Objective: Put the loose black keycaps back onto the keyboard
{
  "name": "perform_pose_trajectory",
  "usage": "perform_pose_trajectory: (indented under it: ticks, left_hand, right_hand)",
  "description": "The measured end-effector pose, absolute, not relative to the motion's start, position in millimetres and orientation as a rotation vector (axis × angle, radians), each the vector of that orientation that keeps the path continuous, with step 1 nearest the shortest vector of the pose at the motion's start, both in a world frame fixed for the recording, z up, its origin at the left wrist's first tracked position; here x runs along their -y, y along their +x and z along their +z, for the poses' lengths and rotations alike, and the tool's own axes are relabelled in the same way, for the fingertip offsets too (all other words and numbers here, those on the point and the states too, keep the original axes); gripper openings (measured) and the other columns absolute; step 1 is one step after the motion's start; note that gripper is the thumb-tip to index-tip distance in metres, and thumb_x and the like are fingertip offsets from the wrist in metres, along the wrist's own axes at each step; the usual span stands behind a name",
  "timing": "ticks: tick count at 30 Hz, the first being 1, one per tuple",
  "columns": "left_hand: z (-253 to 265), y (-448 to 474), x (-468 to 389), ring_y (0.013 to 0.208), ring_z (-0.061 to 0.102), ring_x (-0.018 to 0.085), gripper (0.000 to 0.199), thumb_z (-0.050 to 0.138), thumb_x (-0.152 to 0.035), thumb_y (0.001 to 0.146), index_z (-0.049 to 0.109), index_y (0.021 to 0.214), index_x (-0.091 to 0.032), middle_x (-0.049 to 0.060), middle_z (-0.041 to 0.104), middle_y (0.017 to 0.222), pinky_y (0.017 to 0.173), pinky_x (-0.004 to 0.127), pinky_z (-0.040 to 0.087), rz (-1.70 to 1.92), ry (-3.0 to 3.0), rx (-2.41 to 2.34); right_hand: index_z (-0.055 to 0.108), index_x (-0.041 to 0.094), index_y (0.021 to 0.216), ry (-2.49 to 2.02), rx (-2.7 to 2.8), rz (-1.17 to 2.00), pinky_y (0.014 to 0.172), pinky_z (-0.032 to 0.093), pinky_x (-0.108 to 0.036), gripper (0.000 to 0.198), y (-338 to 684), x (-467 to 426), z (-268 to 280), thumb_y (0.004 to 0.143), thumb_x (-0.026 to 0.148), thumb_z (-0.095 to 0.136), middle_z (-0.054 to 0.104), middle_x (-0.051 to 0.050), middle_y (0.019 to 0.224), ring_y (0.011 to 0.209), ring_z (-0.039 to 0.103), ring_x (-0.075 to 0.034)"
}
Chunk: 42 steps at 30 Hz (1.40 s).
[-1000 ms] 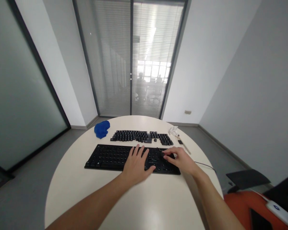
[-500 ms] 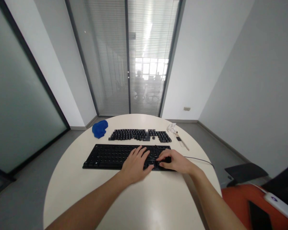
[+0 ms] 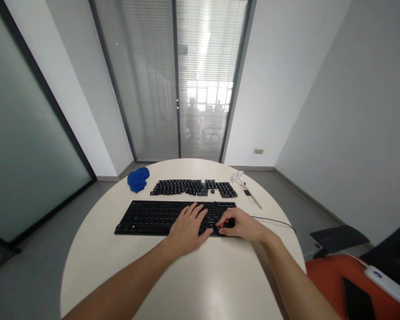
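A black keyboard base [image 3: 146,218], with most of its keycaps off, lies across the round table. My left hand [image 3: 187,226] rests on its right-of-middle part, palm down and fingers spread. My right hand [image 3: 242,223] is at the right section of the base, thumb and fingers bent together in a pinch at its surface. Whatever is between those fingertips is too small and dark to make out. Behind the base, loose black keycaps [image 3: 176,187] are laid out in keyboard order, with gaps in the right part.
Blue putty-like material [image 3: 138,180] sits at the table's back left. A crumpled white tissue [image 3: 237,177] and a thin brush-like stick [image 3: 253,197] lie at the back right. The keyboard's cable [image 3: 273,220] runs off to the right. An orange chair [image 3: 326,275] stands beside the table [image 3: 200,284].
My right hand has shifted very slightly left along the keyboard base, still pinched. My left hand stays in place. The view has moved a little.
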<state>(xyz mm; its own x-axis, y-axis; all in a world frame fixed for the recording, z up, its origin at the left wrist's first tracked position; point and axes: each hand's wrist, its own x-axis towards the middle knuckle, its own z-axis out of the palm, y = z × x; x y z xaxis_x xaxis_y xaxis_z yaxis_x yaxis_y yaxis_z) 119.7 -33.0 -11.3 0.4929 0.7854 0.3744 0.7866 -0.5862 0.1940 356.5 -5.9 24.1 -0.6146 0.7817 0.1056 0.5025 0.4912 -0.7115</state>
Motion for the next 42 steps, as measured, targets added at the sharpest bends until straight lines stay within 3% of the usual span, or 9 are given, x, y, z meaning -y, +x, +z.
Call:
perform_pose_trajectory:
  ticks: [8,12,17,19,21,23,25,34,42]
  left_hand:
    - [1.5,121.6,35.0,0.122,0.053,0.023,0.03,0.06,-0.025,0.093,0.064,0.123,-0.025,0.005,0.065,0.124,0.11,0.043,0.038,-0.831,-2.856,0.947]
    - [0.5,120.9,33.6,0.113,0.057,0.022,0.023,0.06,-0.024,0.094,0.068,0.115,-0.026,0.004,0.067,0.11,0.107,0.042,0.038,-0.799,-2.916,0.798]
    - [-0.9,119.1,31.2,0.11,0.057,0.021,0.022,0.061,-0.023,0.094,0.07,0.114,-0.025,0.004,0.067,0.11,0.105,0.041,0.039,-0.812,-2.934,0.771]
    - [-0.4,118.6,31.1,0.11,0.057,0.021,0.023,0.061,-0.023,0.094,0.07,0.115,-0.026,0.004,0.067,0.111,0.104,0.041,0.04,-0.81,-2.952,0.769]
    - [0.0,118.1,31.1,0.112,0.057,0.021,0.025,0.063,-0.023,0.093,0.07,0.116,-0.026,0.004,0.066,0.113,0.104,0.04,0.041,-0.809,-2.974,0.793]
    - [0.2,117.9,31.2,0.114,0.056,0.022,0.027,0.066,-0.023,0.091,0.069,0.117,-0.027,0.004,0.065,0.117,0.104,0.04,0.041,-0.798,-2.992,0.829]
    - [0.5,118.0,31.5,0.116,0.055,0.023,0.028,0.068,-0.024,0.09,0.069,0.117,-0.026,0.005,0.063,0.12,0.105,0.041,0.041,-0.777,-3.0,0.853]
    - [4.2,120.7,29.5,0.117,0.055,0.023,0.017,0.069,-0.027,0.089,0.069,0.106,-0.023,0.005,0.064,0.119,0.105,0.042,0.042,-0.752,-3.015,0.922]
    - [9.9,114.1,26.0,0.115,0.056,0.023,0.011,0.065,-0.023,0.091,0.07,0.101,-0.022,0.005,0.064,0.118,0.101,0.038,0.046,-0.749,-3.064,0.947]
  right_hand:
    - [0.077,0.02,0.089,-1.073,2.325,0.911,0.073,0.05,-0.031,0.02,358.7,3.9,21.5,0.076,0.035,0.077,0.074,-0.004,0.086,0.081,0.066,-0.021]
    - [0.077,0.022,0.088,-1.044,2.334,0.773,0.084,0.047,-0.035,0.025,361.5,2.5,21.9,0.073,0.041,0.081,0.073,-0.004,0.09,0.09,0.064,-0.023]
    - [0.077,0.025,0.089,-0.975,2.36,0.712,0.099,0.043,-0.044,0.029,367.1,-2.3,19.4,0.073,0.048,0.081,0.073,-0.006,0.097,0.104,0.062,-0.026]
    - [0.077,0.026,0.099,-1.032,2.341,0.661,0.11,0.036,-0.051,0.039,371.4,-4.9,15.7,0.07,0.05,0.083,0.07,-0.009,0.114,0.123,0.053,-0.032]
    - [0.073,0.027,0.117,-1.137,2.325,0.636,0.117,0.026,-0.058,0.061,376.4,-7.1,10.8,0.063,0.053,0.086,0.059,-0.012,0.137,0.14,0.036,-0.038]
    - [0.066,0.028,0.129,-1.201,2.341,0.673,0.119,0.019,-0.061,0.08,380.7,-8.3,5.8,0.059,0.057,0.088,0.046,-0.012,0.151,0.146,0.025,-0.041]
    - [0.063,0.028,0.133,-1.202,2.361,0.72,0.12,0.017,-0.061,0.086,383.1,-8.7,1.9,0.058,0.06,0.087,0.038,-0.013,0.157,0.148,0.02,-0.041]
    - [0.063,0.022,0.134,-1.183,2.366,0.743,0.121,0.014,-0.062,0.081,371.6,-6.3,-0.8,0.064,0.058,0.084,0.031,-0.017,0.16,0.152,0.009,-0.04]
    - [0.062,0.019,0.134,-1.145,2.355,0.678,0.121,0.012,-0.063,0.081,360.8,-4.3,-0.9,0.066,0.058,0.083,0.038,-0.02,0.157,0.151,0.016,-0.04]
